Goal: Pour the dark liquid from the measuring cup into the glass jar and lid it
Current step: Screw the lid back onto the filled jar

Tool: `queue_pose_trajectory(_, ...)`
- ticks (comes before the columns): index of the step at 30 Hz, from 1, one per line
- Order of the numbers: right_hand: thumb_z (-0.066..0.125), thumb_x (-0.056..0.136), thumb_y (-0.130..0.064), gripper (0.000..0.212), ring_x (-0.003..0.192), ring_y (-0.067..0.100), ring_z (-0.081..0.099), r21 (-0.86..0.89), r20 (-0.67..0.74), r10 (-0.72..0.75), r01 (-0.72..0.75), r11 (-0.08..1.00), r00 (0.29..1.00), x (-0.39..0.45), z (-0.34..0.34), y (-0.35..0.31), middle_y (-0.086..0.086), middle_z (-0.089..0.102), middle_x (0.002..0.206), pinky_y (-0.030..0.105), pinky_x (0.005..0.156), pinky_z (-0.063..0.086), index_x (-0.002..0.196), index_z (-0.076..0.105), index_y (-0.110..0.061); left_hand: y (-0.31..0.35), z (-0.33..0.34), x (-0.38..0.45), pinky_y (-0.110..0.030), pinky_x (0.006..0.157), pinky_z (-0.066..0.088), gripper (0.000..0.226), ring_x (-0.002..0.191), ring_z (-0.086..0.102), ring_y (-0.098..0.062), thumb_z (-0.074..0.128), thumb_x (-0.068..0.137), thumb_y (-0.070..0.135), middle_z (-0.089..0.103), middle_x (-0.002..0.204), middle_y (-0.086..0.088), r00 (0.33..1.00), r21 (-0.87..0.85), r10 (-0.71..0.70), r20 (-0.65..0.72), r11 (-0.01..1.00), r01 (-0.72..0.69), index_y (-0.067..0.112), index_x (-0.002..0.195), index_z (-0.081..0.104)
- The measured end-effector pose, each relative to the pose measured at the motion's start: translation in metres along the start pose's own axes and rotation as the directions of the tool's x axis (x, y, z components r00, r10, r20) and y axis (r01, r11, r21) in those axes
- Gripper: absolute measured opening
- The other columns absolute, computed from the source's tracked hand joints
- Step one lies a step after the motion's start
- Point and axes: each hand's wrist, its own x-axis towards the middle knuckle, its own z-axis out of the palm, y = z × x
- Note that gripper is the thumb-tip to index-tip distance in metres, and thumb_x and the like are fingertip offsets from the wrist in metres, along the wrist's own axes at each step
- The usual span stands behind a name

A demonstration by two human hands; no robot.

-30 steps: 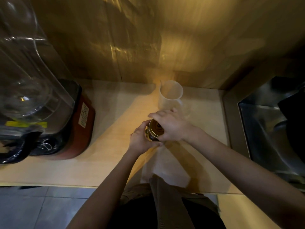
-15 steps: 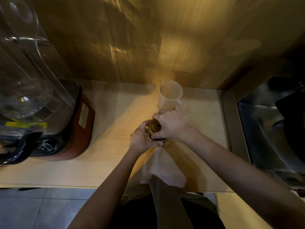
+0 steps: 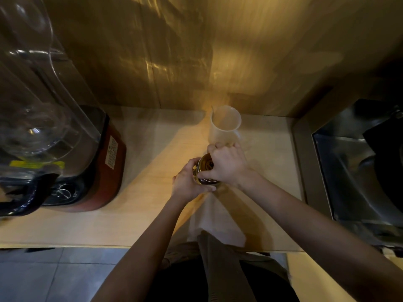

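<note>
While the left hand (image 3: 187, 184) steadies the small glass jar of dark liquid (image 3: 201, 178), the right hand (image 3: 226, 164) grips its gold metal lid (image 3: 205, 165)
Jar stands on the pale wooden counter (image 3: 152, 153), just before the empty translucent plastic measuring cup (image 3: 224, 125); turn the lid level, jar held firm

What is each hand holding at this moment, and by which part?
Both hold the glass jar. The left hand wraps its side from the left; the right hand grips the gold lid at its rim, from above.
</note>
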Motion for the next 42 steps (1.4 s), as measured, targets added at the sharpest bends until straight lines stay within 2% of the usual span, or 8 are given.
queue_pose_trajectory(8, 0.055, 0.075, -0.068, 0.072, 0.102, 0.030, 0.059, -0.034, -0.002, 0.036, -0.036, 0.999, 0.999, -0.002, 0.005, 0.000, 0.010, 0.060, 0.116, 0.045, 0.094, 0.037, 0.116, 0.054, -0.009, 0.001, 0.000, -0.002, -0.050, 0.099, 0.040, 0.093, 0.116, 0.055, -0.024, 0.084, 0.049, 0.045, 0.060, 0.124, 0.003, 1.000, 0.007, -0.003, -0.006, 1.000, 0.003, 0.028, 0.128, 0.038)
queue_pose_trajectory(11, 0.060, 0.069, -0.071, 0.092, 0.121, 0.028, 0.045, 0.093, 0.032, 0.017, -0.019, 0.996, 0.999, -0.010, 0.012, 0.010, 0.007, 0.049, 0.133, 0.047, 0.100, 0.032, 0.137, 0.036, -0.014, 0.002, 0.000, -0.002, -0.049, 0.099, 0.040, 0.094, 0.117, 0.054, -0.023, 0.083, 0.047, 0.046, 0.059, 0.125, 0.004, 1.000, 0.005, -0.009, -0.005, 1.000, 0.009, 0.029, 0.128, 0.038)
queue_pose_trajectory(14, 0.074, 0.066, -0.054, 0.103, 0.131, 0.025, 0.032, 0.226, 0.043, -0.067, 0.055, 0.973, 0.997, -0.019, 0.016, 0.020, 0.004, 0.038, 0.142, 0.042, 0.107, 0.027, 0.147, 0.021, -0.019, 0.000, 0.001, -0.003, -0.050, 0.097, 0.042, 0.094, 0.116, 0.055, -0.021, 0.075, 0.043, 0.057, 0.059, 0.124, 0.006, 1.000, -0.007, 0.012, -0.016, 1.000, -0.012, 0.031, 0.125, 0.038)
queue_pose_trajectory(17, 0.074, 0.073, -0.036, 0.082, 0.133, 0.025, 0.032, 0.271, 0.025, -0.118, 0.107, 0.957, 0.993, -0.024, 0.022, 0.025, 0.003, 0.038, 0.145, 0.038, 0.108, 0.027, 0.143, 0.032, -0.022, 0.000, 0.001, -0.003, -0.050, 0.097, 0.042, 0.095, 0.114, 0.056, -0.021, 0.073, 0.039, 0.060, 0.061, 0.120, 0.006, 1.000, -0.021, 0.006, -0.016, 1.000, -0.007, 0.033, 0.123, 0.038)
queue_pose_trajectory(21, 0.070, 0.077, -0.041, 0.070, 0.129, 0.026, 0.038, 0.248, 0.010, -0.100, 0.094, 0.964, 0.995, -0.020, 0.020, 0.029, 0.003, 0.045, 0.139, 0.040, 0.106, 0.030, 0.139, 0.041, -0.025, 0.000, 0.001, -0.001, -0.052, 0.098, 0.041, 0.092, 0.115, 0.056, -0.023, 0.081, 0.044, 0.050, 0.061, 0.120, 0.004, 1.000, -0.013, 0.010, -0.019, 1.000, -0.010, 0.031, 0.123, 0.038)
queue_pose_trajectory(32, 0.071, 0.072, -0.050, 0.066, 0.116, 0.025, 0.049, 0.248, -0.009, 0.012, -0.009, 0.969, 1.000, -0.016, 0.021, 0.020, 0.005, 0.057, 0.120, 0.038, 0.099, 0.034, 0.130, 0.052, -0.026, -0.002, 0.002, -0.001, -0.051, 0.096, 0.042, 0.092, 0.113, 0.056, -0.023, 0.082, 0.045, 0.051, 0.061, 0.120, 0.004, 1.000, -0.018, 0.014, -0.023, 1.000, -0.015, 0.030, 0.124, 0.039)
queue_pose_trajectory(39, 0.074, 0.072, -0.048, 0.086, 0.121, 0.029, 0.046, 0.281, -0.006, 0.096, -0.090, 0.955, 0.995, -0.017, 0.019, 0.011, 0.012, 0.051, 0.128, 0.038, 0.103, 0.037, 0.140, 0.036, -0.012, -0.001, 0.002, 0.000, -0.048, 0.100, 0.039, 0.092, 0.115, 0.055, -0.022, 0.084, 0.048, 0.045, 0.060, 0.122, 0.004, 1.000, -0.017, 0.002, -0.025, 1.000, -0.003, 0.029, 0.126, 0.039)
queue_pose_trajectory(42, 0.073, 0.071, -0.050, 0.079, 0.117, 0.029, 0.049, 0.257, -0.002, 0.091, -0.087, 0.962, 0.996, -0.017, 0.016, 0.012, 0.011, 0.053, 0.122, 0.039, 0.100, 0.038, 0.134, 0.044, -0.013, 0.000, 0.002, -0.001, -0.048, 0.100, 0.039, 0.092, 0.116, 0.054, -0.023, 0.085, 0.048, 0.042, 0.060, 0.122, 0.004, 1.000, -0.022, -0.006, -0.028, 1.000, 0.006, 0.028, 0.127, 0.039)
